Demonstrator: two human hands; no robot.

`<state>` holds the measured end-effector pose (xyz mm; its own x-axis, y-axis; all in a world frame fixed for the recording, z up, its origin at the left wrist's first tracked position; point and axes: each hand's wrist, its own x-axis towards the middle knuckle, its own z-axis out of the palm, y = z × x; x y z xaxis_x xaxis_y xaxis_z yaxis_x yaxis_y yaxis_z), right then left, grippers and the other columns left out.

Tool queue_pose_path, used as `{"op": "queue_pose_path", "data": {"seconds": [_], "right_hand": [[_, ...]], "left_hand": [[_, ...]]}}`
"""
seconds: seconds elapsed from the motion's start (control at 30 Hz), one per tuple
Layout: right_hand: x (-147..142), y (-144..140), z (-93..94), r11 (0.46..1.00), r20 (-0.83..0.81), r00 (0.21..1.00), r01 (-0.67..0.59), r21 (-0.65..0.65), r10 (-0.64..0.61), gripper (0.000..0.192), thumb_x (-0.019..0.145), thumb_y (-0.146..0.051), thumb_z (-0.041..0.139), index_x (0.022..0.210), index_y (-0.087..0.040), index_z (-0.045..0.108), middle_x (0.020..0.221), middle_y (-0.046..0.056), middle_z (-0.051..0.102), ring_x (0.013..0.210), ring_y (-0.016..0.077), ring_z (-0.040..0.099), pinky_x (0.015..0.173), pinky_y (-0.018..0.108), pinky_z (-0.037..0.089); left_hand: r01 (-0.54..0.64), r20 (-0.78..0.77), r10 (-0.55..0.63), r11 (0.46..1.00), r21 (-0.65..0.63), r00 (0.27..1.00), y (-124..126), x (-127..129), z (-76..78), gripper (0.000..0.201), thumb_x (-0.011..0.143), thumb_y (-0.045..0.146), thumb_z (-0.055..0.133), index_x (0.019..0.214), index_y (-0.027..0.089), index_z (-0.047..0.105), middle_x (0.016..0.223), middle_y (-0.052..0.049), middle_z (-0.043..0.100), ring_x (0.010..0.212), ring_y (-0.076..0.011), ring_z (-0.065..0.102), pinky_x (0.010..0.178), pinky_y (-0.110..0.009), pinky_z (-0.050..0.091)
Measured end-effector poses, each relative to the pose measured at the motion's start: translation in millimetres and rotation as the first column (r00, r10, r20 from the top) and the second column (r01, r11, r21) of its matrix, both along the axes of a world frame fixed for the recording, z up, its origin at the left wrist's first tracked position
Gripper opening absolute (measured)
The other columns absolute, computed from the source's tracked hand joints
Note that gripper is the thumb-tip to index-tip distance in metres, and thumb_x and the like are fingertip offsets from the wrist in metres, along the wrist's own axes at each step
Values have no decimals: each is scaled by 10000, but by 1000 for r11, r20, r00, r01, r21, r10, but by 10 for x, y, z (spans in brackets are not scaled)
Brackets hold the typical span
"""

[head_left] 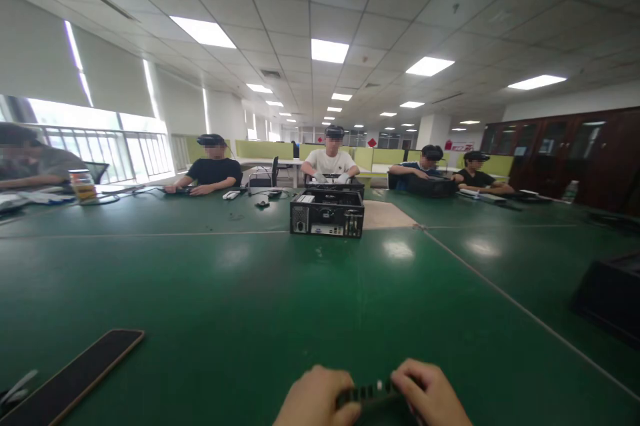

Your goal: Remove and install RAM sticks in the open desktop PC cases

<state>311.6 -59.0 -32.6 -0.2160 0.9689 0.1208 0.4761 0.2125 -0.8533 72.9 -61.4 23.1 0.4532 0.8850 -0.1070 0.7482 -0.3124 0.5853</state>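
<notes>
Hands: left hand (313, 399) and right hand (433, 396), grip closed on 1 memory module (370, 391) | 1 computer case (327, 213); 1 phone (75, 376)

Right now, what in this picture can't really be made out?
- Head view: the dark strip held between the left hand and right hand is mostly covered by fingers and cut by the bottom edge; what it is stays unclear.
- The flat dark slab runs off the bottom-left corner.
- The open computer case is too far away for its insides to show.
- A dark box is cut by the right edge.
</notes>
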Motion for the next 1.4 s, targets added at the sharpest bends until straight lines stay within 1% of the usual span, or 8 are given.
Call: {"op": "queue_pose_path", "data": {"seconds": [0.07,0.23,0.4,0.53,0.73,1.0,1.2,1.4], "right_hand": [[104,-58,66,996,-43,995,87,35,-86,443,846,-540,463,681,-157,612,575,-13,488,569,116,456,545,234,354],[-32,-149,145,998,-105,993,-53,-26,50,376,842,-468,504,970,-143,642,662,-4,575,510,93,446,478,222,332],[-179,-256,127,981,-183,976,-142,-132,116,417,821,-494,524,1013,-138,625,726,23,641,380,61,418,366,204,261],[-170,-277,115,977,-208,971,-151,-147,119,410,805,-521,531,944,-146,620,770,36,663,361,58,423,347,202,254],[-167,-253,128,995,125,991,-67,76,57,340,843,-431,525,666,-160,627,596,-8,592,563,104,500,541,214,357],[-249,-265,88,973,388,922,-98,210,9,374,885,-428,427,670,-174,597,654,5,601,634,120,528,621,229,338],[-251,-250,51,978,421,907,-79,195,-10,396,878,-477,432,669,-189,608,676,16,626,668,143,554,660,246,342],[-227,-227,0,983,401,916,-95,155,26,410,876,-500,429,687,-198,633,699,17,646,699,152,572,694,252,353]], "left_hand": [[-96,48,93,993,63,994,-89,22,-20,276,802,408,488,689,203,633,686,-7,613,653,-156,534,570,-245,347],[-230,124,215,965,123,969,-254,-145,-174,331,849,420,430,689,174,584,604,24,517,584,-118,455,546,-226,298],[-256,62,249,945,203,967,-326,-303,-172,394,793,506,540,1088,247,574,594,46,520,572,-136,478,529,-226,261],[-181,14,183,959,219,983,-330,-293,-193,271,814,495,521,825,263,661,693,12,620,632,-141,528,564,-228,284],[-291,19,294,933,213,956,-264,-313,-186,278,777,502,558,736,248,664,715,11,645,699,-153,552,574,-225,292],[-384,-16,391,911,151,920,-280,-306,-4,236,754,430,571,684,215,642,659,24,613,648,-134,541,554,-225,275],[-397,-8,403,904,162,915,-318,-276,99,215,745,423,584,697,226,655,677,18,629,668,-151,553,582,-239,292],[-401,79,394,901,163,916,-237,-356,-35,251,728,458,595,740,221,677,595,34,526,589,-129,466,541,-239,249]]}}
